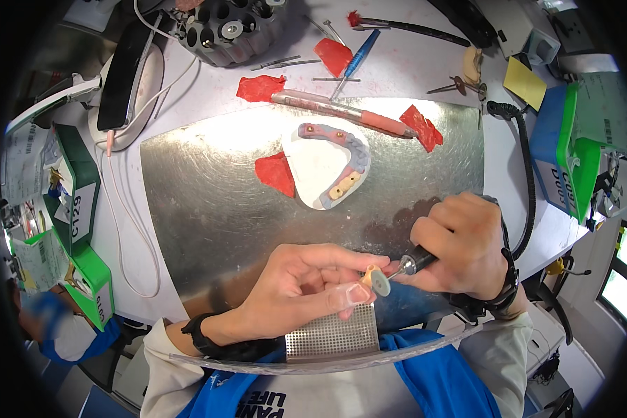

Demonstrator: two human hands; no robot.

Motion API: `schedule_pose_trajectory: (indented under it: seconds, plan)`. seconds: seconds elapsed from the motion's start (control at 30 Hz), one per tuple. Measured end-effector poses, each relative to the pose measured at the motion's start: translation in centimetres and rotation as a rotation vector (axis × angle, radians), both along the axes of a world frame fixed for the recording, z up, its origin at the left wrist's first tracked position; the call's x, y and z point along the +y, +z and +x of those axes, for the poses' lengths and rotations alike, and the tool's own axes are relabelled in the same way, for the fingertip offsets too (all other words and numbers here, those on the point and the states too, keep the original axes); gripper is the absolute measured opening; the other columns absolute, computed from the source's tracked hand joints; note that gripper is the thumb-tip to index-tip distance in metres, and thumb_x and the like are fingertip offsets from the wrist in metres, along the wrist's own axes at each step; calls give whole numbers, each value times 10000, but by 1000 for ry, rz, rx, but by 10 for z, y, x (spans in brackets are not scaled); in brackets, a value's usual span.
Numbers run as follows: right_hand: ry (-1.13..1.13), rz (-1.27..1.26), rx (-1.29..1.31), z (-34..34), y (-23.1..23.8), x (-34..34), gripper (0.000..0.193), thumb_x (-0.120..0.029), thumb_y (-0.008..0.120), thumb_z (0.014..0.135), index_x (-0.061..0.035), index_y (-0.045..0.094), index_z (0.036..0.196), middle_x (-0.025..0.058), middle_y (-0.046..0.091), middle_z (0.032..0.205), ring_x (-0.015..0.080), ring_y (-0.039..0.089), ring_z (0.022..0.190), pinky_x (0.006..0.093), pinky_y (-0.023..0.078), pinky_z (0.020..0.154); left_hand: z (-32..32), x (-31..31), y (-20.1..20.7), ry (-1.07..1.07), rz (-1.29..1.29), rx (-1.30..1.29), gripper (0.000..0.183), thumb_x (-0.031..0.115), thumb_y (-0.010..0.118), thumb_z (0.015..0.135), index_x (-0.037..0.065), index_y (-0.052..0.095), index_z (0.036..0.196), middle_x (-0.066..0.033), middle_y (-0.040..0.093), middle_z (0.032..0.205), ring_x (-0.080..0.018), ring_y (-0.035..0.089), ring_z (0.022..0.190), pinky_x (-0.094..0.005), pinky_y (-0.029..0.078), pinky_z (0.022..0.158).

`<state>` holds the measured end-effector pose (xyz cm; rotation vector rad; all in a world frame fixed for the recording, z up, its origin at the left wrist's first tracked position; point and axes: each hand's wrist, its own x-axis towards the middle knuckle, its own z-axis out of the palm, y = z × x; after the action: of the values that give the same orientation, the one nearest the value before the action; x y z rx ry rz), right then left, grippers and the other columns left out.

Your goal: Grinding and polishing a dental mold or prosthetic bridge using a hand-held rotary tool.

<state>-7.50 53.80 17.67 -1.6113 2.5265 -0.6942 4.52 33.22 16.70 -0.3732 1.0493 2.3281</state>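
My left hand pinches a small tan dental crown piece between thumb and fingertips. My right hand is wrapped round a black rotary handpiece with a silver collar. A small round grinding disc on its shank lies right against the crown piece, though actual contact is hard to make out. Beyond the hands, a white and grey dental arch model rests on a scratched metal plate; two gold-coloured spots and a tan tooth section show on its ridge.
Red wax scraps, a pinkish pen and a blue-handled tool lie around the model. A bur holder stands far left. Green bins flank the left, a blue-green tray the right. A coiled black cord hangs right.
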Motion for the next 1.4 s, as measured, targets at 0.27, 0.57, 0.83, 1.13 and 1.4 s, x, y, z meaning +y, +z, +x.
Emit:
schedule_pose_trajectory:
  seconds: [0.27, 0.57, 0.83, 1.13, 1.4]
  plan:
    - [-53, 11, 39, -5, 2, 2, 501, -561, 744, 600, -120, 514, 651, -6, 396, 569, 174, 440, 476, 310, 320, 442, 1, 0, 0, 11, -16, 7, 378, 75, 642, 889, -52, 568, 1238, -123, 667, 849, -99, 582, 659, -229, 491, 633]
    - [7, 33, 22, 0, 0, 3, 483, -535, 761, 573, -120, 532, 667, -3, 411, 571, 178, 463, 497, 314, 336, 451, 5, 4, -5, 45, -26, 38, 361, 50, 640, 879, -61, 580, 1218, -127, 669, 859, -100, 567, 642, -267, 518, 719]
    - [-24, 23, 24, 2, -2, 3, 462, -509, 765, 576, -122, 531, 665, -1, 419, 576, 187, 468, 499, 320, 348, 458, 7, 5, -9, 54, -18, 37, 356, 21, 623, 879, -62, 573, 1222, -122, 663, 859, -93, 552, 632, -338, 494, 913]
    - [-17, 6, 3, -6, 2, -2, 433, -464, 783, 590, -116, 553, 706, 10, 432, 589, 200, 494, 529, 336, 369, 479, -1, 1, 4, 32, -23, 11, 365, 53, 595, 915, -59, 548, 1260, -94, 642, 935, -95, 543, 699, -242, 469, 702]
    - [-41, -59, 12, 2, -6, 9, 417, -442, 766, 672, -107, 535, 584, 47, 498, 483, 260, 543, 454, 366, 403, 436, 5, 10, -11, -45, -87, 62, 396, 145, 592, 947, -9, 524, 1306, -12, 615, 932, -45, 524, 766, -196, 443, 676]
